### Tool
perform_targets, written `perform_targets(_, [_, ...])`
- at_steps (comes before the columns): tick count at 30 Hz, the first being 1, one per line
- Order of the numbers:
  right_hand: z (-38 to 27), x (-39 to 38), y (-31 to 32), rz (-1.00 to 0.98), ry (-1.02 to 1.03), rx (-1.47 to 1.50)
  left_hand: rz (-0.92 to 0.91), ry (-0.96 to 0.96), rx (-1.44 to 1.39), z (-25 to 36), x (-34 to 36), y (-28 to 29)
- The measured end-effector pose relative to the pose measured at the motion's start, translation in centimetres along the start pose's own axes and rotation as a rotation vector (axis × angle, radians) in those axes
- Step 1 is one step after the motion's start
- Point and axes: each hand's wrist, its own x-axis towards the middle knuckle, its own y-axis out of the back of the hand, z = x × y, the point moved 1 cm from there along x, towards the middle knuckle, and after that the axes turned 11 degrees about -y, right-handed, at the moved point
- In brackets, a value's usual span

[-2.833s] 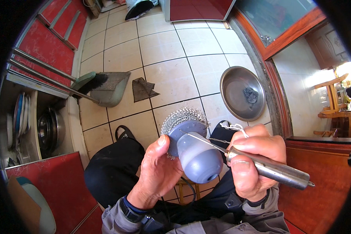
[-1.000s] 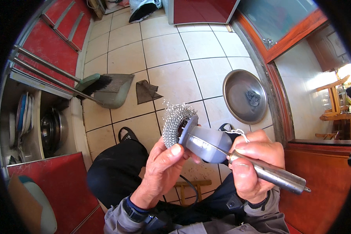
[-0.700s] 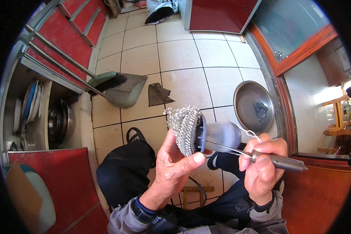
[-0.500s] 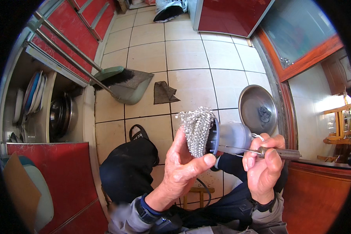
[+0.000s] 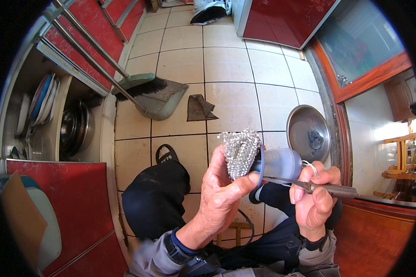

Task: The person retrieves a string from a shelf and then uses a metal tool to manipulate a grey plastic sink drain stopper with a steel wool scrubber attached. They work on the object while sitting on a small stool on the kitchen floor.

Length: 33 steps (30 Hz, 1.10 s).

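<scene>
Scrubbing a ladle over a beige tiled kitchen floor

The left hand (image 5: 222,194) is closed around a steel-wool scourer (image 5: 239,151), pressing it into the bowl of a grey ladle (image 5: 278,164); the right hand (image 5: 314,196) is clenched on the ladle's metal handle. Below them lie grouted tiles with a dark rag (image 5: 199,108), a green brush in a dustpan (image 5: 161,99) and a round steel pan (image 5: 308,134), with red cabinets (image 5: 71,203) and a plate shelf (image 5: 41,120) on the left
</scene>
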Motion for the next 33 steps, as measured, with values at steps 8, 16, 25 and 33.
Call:
perform_targets(8, [0.2, 0.6, 1.1, 0.012, -0.176, 0.187, -0.015, -0.059, 0.122, -0.3, -0.1, 0.0])
perform_targets(16, [0.9, 0.9, 1.8, -0.032, -0.26, 0.292, -0.039, -0.119, 0.166, 0.0, -0.4, 0.0])
perform_targets(25, [1.2, 1.0, 1.8, -0.069, -0.262, 0.369, -0.111, -0.157, 0.187, 0.2, -0.5, 0.3])
perform_targets(33, [1.2, 1.1, 1.8, -0.076, -0.251, 0.321, -0.056, -0.128, 0.277, 0.6, -0.3, 0.2])
